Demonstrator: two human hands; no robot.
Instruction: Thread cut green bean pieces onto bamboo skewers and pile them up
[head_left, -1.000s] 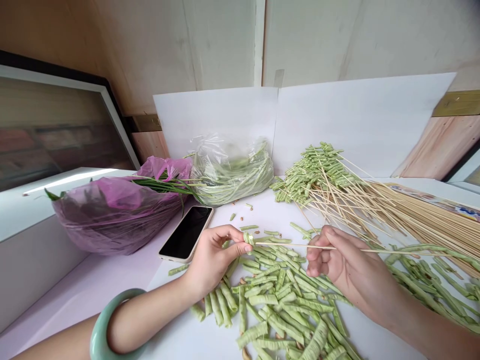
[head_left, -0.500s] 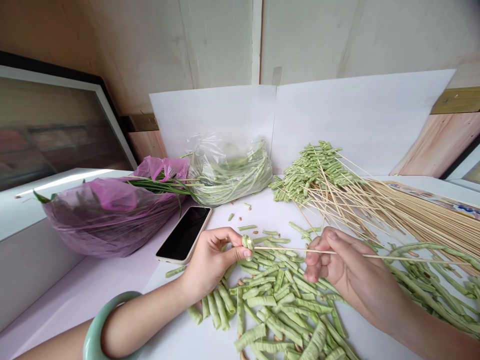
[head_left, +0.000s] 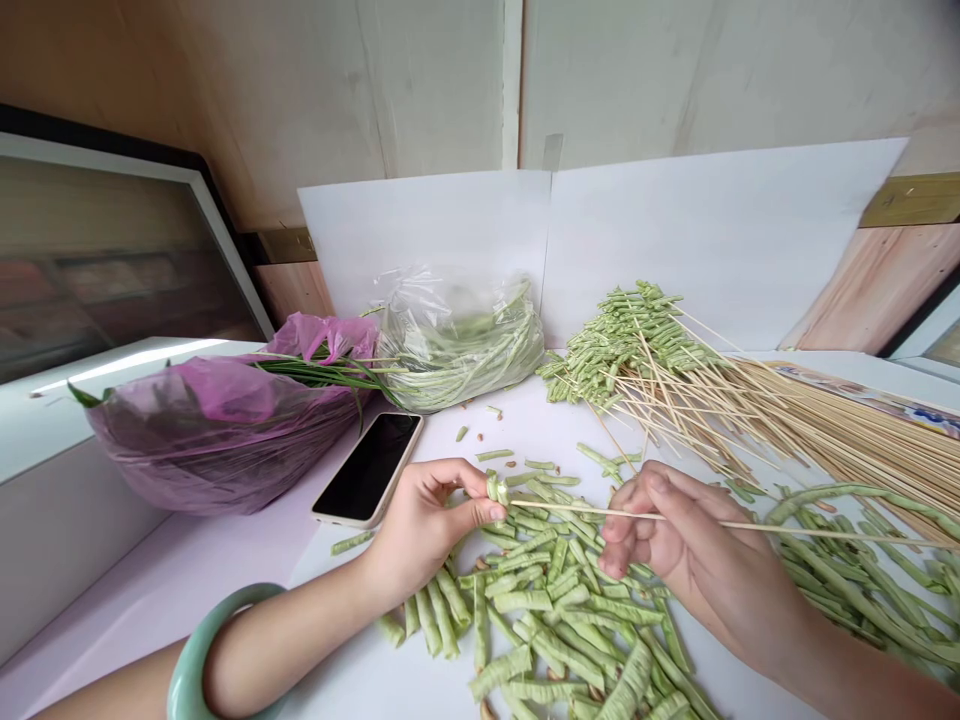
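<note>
My left hand (head_left: pixel 442 510), with a pale green bangle on its wrist, pinches short pieces of green bean (head_left: pixel 496 488) between thumb and fingertips. My right hand (head_left: pixel 675 530) is closed around a thin wooden skewer (head_left: pixel 570 507). The skewer's left tip meets the bean pieces, and its long end runs off past my right hand to the right. Whether the tip has gone into the pieces I cannot tell. Below both hands lies a heap of cut bean pieces (head_left: pixel 559 620) on the white tabletop.
Behind stand a purple bag (head_left: pixel 225 430) of green leaves and a clear bag (head_left: pixel 465 350) of long beans. A phone (head_left: pixel 367 468) lies left. Bean-loaded skewers (head_left: pixel 630 340) are piled at the back right, beside bare skewers (head_left: pixel 847 425). Whole beans (head_left: pixel 862 580) lie right.
My right hand has shifted slightly left and down, and the skewer's right end has dipped. My left hand stays nearly in place, still pinching the bean pieces.
</note>
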